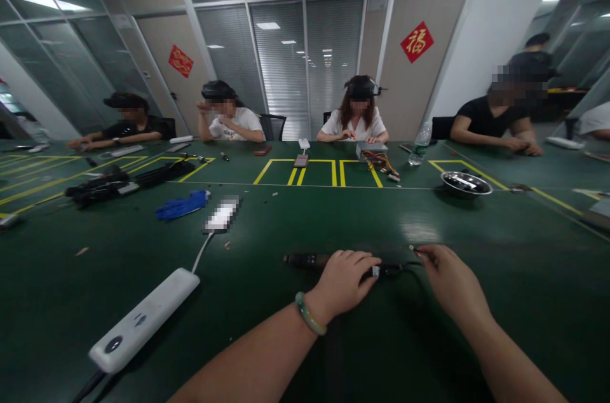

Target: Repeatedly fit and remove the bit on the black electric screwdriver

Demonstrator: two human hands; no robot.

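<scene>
A dark cylindrical tool (307,260), shaped like a corded electric screwdriver, lies crosswise on the green table. My left hand (347,281) wraps over its right part, fingers closed around it. From that end a black cord (407,265) runs to the right and passes under my right hand (450,279). The right thumb and fingertips are pinched together on a small thing (412,250) with a pale tip, too small to make out. My two hands are apart, and a green bangle (309,315) circles my left wrist.
A white power bank-like device (145,320) with a cable to a phone (222,215) lies left. Beyond are a blue glove (183,205), black cables (102,187), a metal bowl (466,184), and a water bottle (420,145). Several people sit across the table (333,218).
</scene>
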